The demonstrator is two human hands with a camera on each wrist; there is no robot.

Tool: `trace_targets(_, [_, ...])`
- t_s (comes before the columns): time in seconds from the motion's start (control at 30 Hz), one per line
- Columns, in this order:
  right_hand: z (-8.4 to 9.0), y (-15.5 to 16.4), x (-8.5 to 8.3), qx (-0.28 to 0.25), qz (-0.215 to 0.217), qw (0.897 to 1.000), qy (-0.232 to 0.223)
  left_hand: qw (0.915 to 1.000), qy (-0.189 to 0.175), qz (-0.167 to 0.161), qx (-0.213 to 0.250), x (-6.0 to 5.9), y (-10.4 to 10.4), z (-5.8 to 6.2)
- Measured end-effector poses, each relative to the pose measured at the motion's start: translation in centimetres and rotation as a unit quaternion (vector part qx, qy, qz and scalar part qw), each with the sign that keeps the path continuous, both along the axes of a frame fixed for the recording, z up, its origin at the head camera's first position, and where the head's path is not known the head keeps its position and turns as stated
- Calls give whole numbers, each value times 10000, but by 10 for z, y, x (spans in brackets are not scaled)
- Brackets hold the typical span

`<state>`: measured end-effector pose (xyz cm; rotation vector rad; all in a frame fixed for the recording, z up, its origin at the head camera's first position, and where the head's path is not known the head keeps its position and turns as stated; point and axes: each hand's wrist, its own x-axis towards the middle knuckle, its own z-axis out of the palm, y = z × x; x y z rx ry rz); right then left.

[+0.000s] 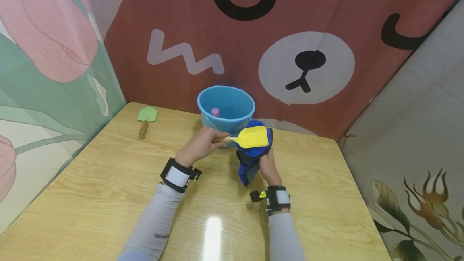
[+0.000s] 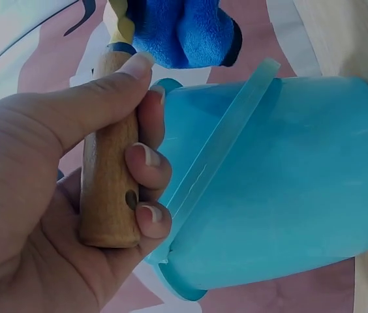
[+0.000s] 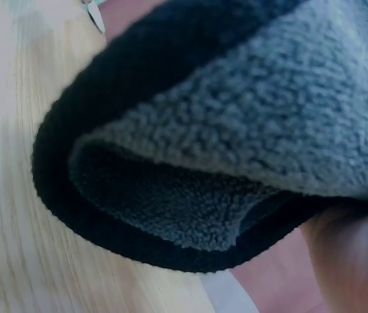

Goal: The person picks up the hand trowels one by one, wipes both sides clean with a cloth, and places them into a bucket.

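Observation:
My left hand (image 1: 197,147) grips the wooden handle (image 2: 109,189) of a small toy shovel, thumb along the top and fingers curled round it. The shovel's yellow blade (image 1: 253,137) points right and lies over a blue cloth (image 1: 250,124) with a dark edge and a grey fleecy underside (image 3: 288,111). That cloth hangs folded from my right hand (image 1: 269,168), whose fingers are mostly hidden behind it. Both hands are raised above the table, just in front of a light blue bucket (image 1: 226,123).
Inside the bucket a pink rounded end (image 1: 215,112) shows. A green shovel (image 1: 147,114) with a wooden handle lies at the table's back left. The wood-grain table (image 1: 108,188) is bounded by printed curtains (image 1: 174,92) at the back and sides.

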<state>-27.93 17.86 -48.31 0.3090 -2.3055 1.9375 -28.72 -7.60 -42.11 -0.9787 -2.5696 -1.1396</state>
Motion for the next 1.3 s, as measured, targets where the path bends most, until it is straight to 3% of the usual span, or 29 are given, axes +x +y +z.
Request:
trace_targets(0.2, [4,5,-1,-39,-150,9997,-174,10000,-28,47,-28,0,-2,1])
trace_targets(0.73, [9,12,-3,-361,43,9986,393,9994,-181,237,-181,-1,-19,3])
trace_targets(0.97, [10,11,-3,-416,74,9980,473,9988,-41,277,-395,-3,-30,4])
trace_targets(1.3, [9,10,-2,-621,121,9968,488,9989,-367,126,-247,-1,-44,10])
